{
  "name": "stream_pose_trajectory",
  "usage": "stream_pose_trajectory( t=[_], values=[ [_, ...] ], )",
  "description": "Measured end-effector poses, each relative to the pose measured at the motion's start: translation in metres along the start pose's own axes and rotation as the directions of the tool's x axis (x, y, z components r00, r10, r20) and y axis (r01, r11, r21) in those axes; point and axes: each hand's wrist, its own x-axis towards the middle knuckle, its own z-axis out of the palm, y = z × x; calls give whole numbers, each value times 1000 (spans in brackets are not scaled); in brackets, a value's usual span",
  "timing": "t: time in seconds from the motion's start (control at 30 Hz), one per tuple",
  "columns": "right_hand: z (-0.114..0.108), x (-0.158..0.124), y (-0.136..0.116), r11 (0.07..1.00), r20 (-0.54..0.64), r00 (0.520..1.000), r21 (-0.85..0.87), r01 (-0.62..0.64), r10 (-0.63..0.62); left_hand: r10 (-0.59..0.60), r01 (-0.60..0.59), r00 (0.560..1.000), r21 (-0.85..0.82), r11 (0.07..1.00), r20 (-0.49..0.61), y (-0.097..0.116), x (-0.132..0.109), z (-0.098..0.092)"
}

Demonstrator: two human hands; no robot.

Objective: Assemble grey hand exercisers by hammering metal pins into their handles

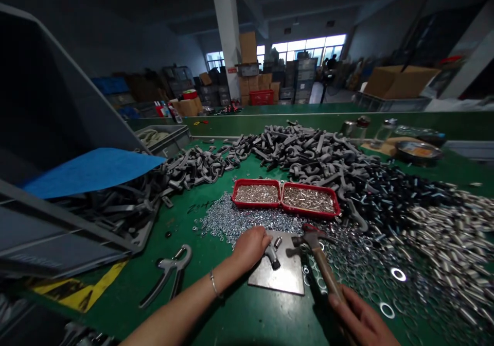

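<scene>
My left hand grips a small grey metal fitting and holds it down on a flat steel plate lying on the green table. My right hand is closed around the wooden handle of a hammer. The hammer's head hovers just right of the fitting, above the plate. A thin bracelet sits on my left wrist.
Two red trays of small silver parts stand behind the plate. Loose washers, a big heap of grey hooks, black parts and silver pins cover the table. Pliers lie left. A grey bin with blue sheet tilts at left.
</scene>
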Motion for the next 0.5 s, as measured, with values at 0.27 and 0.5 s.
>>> stream_pose_trajectory(
  t=[0.27,0.5],
  values=[
    [0,3,8,989,2,1000,-148,23,-23,310,-332,933,100,938,184,4,12,-7],
    [-13,7,-35,840,129,949,-442,315,-288,199,-198,980,-23,980,24,-3,-26,5]
  ],
)
